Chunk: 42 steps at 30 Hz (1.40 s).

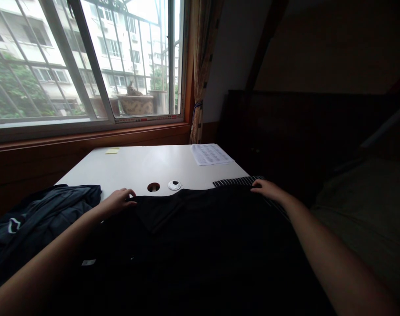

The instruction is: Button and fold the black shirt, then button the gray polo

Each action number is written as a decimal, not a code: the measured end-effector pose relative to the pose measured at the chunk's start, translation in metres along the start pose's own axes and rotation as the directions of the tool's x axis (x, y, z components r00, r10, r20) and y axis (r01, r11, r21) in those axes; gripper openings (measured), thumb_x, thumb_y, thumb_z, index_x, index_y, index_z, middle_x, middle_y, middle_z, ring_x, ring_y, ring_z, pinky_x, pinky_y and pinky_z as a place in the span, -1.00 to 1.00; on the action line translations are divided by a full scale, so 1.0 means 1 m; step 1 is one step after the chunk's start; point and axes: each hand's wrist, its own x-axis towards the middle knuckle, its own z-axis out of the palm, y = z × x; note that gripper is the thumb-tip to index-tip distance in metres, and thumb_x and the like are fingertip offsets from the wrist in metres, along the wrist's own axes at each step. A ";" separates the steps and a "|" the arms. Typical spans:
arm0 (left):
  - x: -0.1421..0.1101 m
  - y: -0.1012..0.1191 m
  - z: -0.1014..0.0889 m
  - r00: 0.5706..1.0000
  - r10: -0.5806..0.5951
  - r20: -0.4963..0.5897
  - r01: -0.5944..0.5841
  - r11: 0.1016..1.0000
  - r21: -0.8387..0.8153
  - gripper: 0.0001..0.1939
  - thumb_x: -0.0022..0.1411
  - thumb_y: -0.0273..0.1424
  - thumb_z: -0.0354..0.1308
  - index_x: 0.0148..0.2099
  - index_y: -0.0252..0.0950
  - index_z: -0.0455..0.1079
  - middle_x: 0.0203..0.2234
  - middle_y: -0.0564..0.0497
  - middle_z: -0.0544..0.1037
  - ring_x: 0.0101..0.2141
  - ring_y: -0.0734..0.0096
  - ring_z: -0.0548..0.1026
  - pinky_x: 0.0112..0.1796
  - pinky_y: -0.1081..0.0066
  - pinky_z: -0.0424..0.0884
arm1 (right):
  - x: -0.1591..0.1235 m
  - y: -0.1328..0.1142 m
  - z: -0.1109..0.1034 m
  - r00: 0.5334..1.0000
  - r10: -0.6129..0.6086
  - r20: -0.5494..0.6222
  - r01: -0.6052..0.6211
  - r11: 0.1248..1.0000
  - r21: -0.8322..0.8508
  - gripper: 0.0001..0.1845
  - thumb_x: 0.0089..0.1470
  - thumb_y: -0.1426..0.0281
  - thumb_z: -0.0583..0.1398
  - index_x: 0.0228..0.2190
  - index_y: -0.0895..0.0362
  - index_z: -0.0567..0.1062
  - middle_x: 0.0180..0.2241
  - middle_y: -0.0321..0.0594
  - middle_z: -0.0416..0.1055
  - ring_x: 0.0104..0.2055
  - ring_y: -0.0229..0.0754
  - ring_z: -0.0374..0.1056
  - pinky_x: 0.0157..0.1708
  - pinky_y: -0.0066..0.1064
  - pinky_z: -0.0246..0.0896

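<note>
A large black garment spreads over the near part of the white table, its exact kind hard to make out in the dark. My left hand pinches its far edge on the left between thumb and fingers. At the far right corner, my right hand grips the same edge. A folded-over flap shows near my left hand, and a small white label lies on the cloth. Beneath the right corner, black cloth with white stripes sticks out.
Dark crumpled clothing is heaped at the left. Printed papers and a yellow note lie toward the back. A cable hole and its white cover are beyond the garment. A barred window stands behind.
</note>
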 end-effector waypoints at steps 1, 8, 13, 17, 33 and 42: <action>0.001 0.000 -0.002 1.000 -0.005 0.015 0.005 1.000 -0.020 -0.55 0.10 -0.01 0.14 -0.14 -0.26 0.50 -0.26 -0.14 0.54 -0.21 0.08 0.52 -0.16 0.24 0.42 | 0.003 0.001 -0.003 1.000 0.004 0.000 -0.004 1.000 0.004 -0.88 -0.05 0.32 0.33 -0.39 0.07 0.58 -0.28 -0.20 0.58 -0.17 -0.01 0.50 -0.15 -0.31 0.37; 0.006 -0.015 -0.013 0.997 -0.048 -0.055 0.043 0.995 -0.095 -0.57 0.10 0.02 0.09 -0.28 -0.26 0.45 -0.32 -0.07 0.50 -0.24 0.11 0.49 -0.22 0.27 0.40 | 0.038 -0.004 -0.021 0.998 0.027 -0.049 -0.026 0.999 0.018 -0.82 -0.03 0.28 0.31 -0.35 0.10 0.58 -0.32 -0.19 0.58 -0.23 -0.05 0.48 -0.26 -0.35 0.34; 0.014 -0.031 -0.015 0.980 -0.102 -0.168 0.085 0.991 -0.102 -0.57 0.04 0.01 0.09 -0.29 -0.27 0.42 -0.32 -0.07 0.46 -0.22 0.11 0.47 -0.17 0.24 0.40 | 0.067 -0.022 -0.016 0.994 0.009 -0.110 -0.006 1.000 0.030 -0.79 0.01 0.34 0.31 -0.26 0.12 0.58 -0.27 -0.16 0.59 -0.21 -0.10 0.47 -0.27 -0.41 0.32; 0.020 -0.039 -0.015 0.973 -0.141 -0.182 0.125 0.988 -0.095 -0.63 0.02 -0.05 0.09 -0.29 -0.24 0.39 -0.31 -0.06 0.49 -0.21 0.11 0.48 -0.14 0.24 0.40 | 0.085 -0.038 -0.003 0.984 0.016 -0.175 -0.014 1.000 0.016 -0.78 0.04 0.40 0.28 -0.21 0.13 0.56 -0.22 -0.15 0.57 -0.20 -0.10 0.46 -0.22 -0.38 0.31; 0.032 -0.059 -0.007 0.961 -0.171 -0.216 0.184 0.982 0.039 -0.74 0.11 -0.18 0.09 -0.27 -0.26 0.41 -0.30 -0.13 0.56 -0.20 0.06 0.52 -0.13 0.23 0.41 | 0.102 -0.058 0.045 0.939 -0.076 -0.334 0.074 0.997 -0.018 -0.66 0.15 0.43 0.17 -0.02 0.11 0.50 -0.07 -0.04 0.54 -0.03 0.01 0.44 -0.02 -0.22 0.31; 0.021 -0.030 -0.008 0.931 0.070 -0.358 0.031 0.963 0.267 -0.59 0.33 -0.17 0.04 0.12 -0.25 0.41 0.09 -0.20 0.43 0.10 -0.04 0.37 0.12 -0.01 0.31 | 0.076 -0.045 0.038 0.930 -0.082 -0.358 0.073 0.997 -0.037 -0.48 0.10 0.40 0.13 0.11 0.19 0.42 -0.06 0.03 0.45 -0.01 0.05 0.43 0.10 -0.11 0.31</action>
